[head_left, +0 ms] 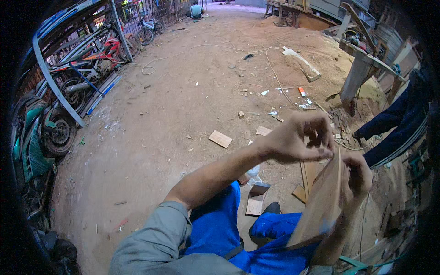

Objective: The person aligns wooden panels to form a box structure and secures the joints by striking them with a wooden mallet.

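Observation:
A thin wooden board (318,201) stands tilted on edge over my lap, its lower end near my blue trousers. My right hand (357,176) is closed on the board's right side near the top, with the fingers bent around it. My left hand (305,137) reaches across from the left, its thumb and fingers pinched together at the board's upper edge. Whatever lies in that pinch is too small or too hidden to name. Below, between my legs, an L-shaped wooden piece (257,200) with a dark upright side rests on the ground.
Wood offcuts (220,139) and scraps lie scattered on the dirt ground (151,151). A pale cable (275,75) winds across it. Motorbikes (98,57) line the left side. At right stand a wooden bench (362,57) and a person's dark-trousered leg (398,123). Another person (196,11) crouches far off.

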`<move>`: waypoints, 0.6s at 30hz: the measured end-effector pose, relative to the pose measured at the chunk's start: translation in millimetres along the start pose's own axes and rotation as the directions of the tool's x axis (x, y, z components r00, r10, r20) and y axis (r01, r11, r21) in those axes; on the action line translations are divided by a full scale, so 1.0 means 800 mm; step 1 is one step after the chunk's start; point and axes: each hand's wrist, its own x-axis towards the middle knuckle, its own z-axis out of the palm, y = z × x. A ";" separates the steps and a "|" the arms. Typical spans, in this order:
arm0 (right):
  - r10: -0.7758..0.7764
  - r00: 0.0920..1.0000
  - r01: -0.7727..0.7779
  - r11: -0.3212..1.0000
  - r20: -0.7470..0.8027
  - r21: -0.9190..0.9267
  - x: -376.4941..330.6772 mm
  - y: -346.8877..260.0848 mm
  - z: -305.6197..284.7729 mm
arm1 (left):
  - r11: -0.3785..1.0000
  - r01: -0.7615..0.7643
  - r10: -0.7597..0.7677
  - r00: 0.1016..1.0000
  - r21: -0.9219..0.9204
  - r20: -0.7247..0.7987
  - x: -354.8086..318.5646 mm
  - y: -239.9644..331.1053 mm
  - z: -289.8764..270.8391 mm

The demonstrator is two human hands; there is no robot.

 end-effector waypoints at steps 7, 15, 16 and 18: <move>0.437 0.855 -0.480 0.871 0.279 0.104 -0.035 0.083 0.036 | 0.941 0.267 -0.271 0.963 -0.205 0.011 -0.027 -0.121 -0.009; 0.442 0.848 -0.494 0.859 0.294 0.133 -0.038 0.076 0.026 | 0.932 0.319 -0.321 0.947 -0.171 0.019 -0.030 -0.118 -0.007; 0.450 0.838 -0.484 0.874 0.308 0.041 -0.033 0.074 0.028 | 0.921 0.353 -0.360 0.933 -0.164 -0.014 -0.030 -0.115 -0.005; 0.448 0.846 -0.493 0.863 0.288 0.106 -0.037 0.071 0.033 | 0.924 0.336 -0.341 0.940 -0.183 0.008 -0.037 -0.118 -0.007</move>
